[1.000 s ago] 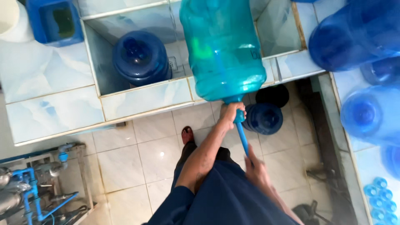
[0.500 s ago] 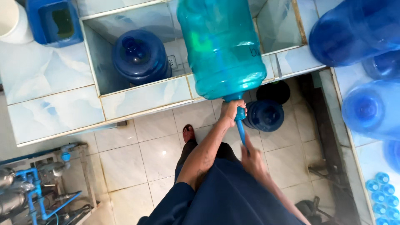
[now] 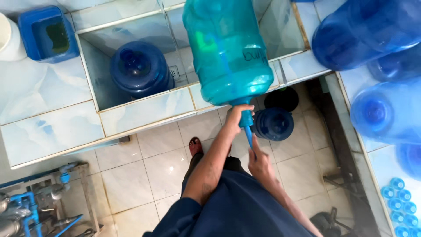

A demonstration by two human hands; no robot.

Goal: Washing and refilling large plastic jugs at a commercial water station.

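The left hand (image 3: 237, 115) grips the neck of the teal jug (image 3: 228, 50), tilted up-away over the tiled basin's edge (image 3: 144, 112), while the right hand (image 3: 258, 161) clasps a blue rod (image 3: 249, 134) entering it.

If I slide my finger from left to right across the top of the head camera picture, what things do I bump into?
White container → blue tub → dark blue jug in the tiled basin → big teal jug with the left hand at its neck → blue jugs lying at right.

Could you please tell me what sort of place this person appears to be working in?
Probably a water-bottle washing or refilling station. The left hand grips the neck of a big teal water jug, more blue jugs lie stacked at the right, one sits in a tiled basin, and blue pipework stands nearby.
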